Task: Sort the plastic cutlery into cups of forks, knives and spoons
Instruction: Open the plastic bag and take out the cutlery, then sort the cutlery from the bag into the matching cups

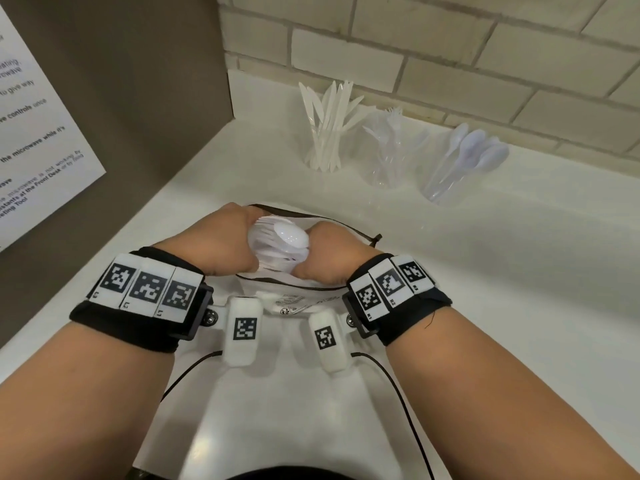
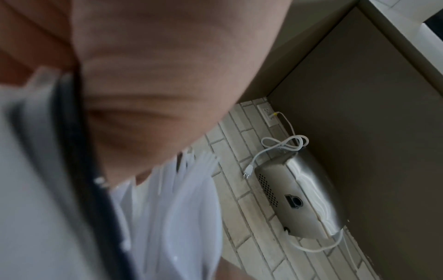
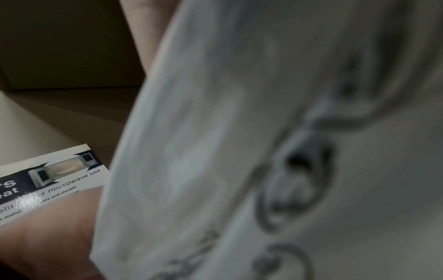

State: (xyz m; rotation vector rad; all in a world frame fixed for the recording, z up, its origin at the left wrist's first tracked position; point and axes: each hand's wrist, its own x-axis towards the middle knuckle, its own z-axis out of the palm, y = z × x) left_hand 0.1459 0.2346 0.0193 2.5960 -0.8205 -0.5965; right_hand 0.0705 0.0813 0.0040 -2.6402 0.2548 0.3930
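Head view: evenly and brightly lit from above; soft sheen on the white counter (image 1: 519,271); faint shadows beside the clear cups (image 1: 388,157); brick wall (image 1: 450,57) lines bowed by wide-angle distortion. Left wrist view: dimmer; the left hand (image 2: 155,75) and bag (image 2: 36,189) were blurred close up, the steel appliance (image 2: 299,195) sharp with a glare streak. Right wrist view: dark, grainy; bag fabric out of focus, the microwave notice (image 3: 48,181) legible.

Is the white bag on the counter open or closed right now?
Open. Both hands, left hand and right hand, spread the white bag at its mouth, exposing the cutlery bundle inside.
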